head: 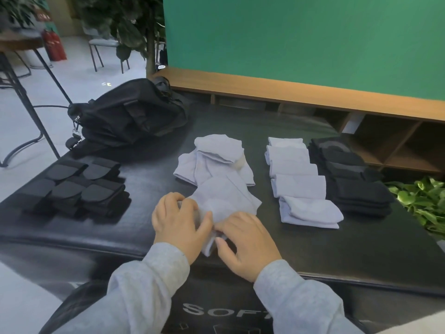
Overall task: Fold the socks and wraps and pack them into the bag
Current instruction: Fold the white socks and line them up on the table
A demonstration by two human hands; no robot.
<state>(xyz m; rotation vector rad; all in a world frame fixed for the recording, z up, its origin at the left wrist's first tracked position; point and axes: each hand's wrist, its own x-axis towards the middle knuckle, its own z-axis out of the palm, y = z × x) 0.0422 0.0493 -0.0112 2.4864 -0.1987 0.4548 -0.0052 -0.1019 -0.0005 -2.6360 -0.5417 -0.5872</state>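
A pale lilac sock [226,201] lies near the front of the black padded table [154,179]. My left hand [178,222] grips its near end with curled fingers, and my right hand [245,239] pinches the same end from the right. Behind it sits a loose heap of lilac socks [214,157]. To the right runs a row of folded lilac socks [298,179], then a row of folded black socks [354,177]. Folded black wraps [79,186] lie at the left. A black bag [127,116] rests at the table's back left.
A green leafy plant [421,203] stands at the table's right edge. Wooden shelving [361,102] under a green wall runs behind the table. A table stand, chairs and a red fire extinguisher [54,44] are on the floor at the back left.
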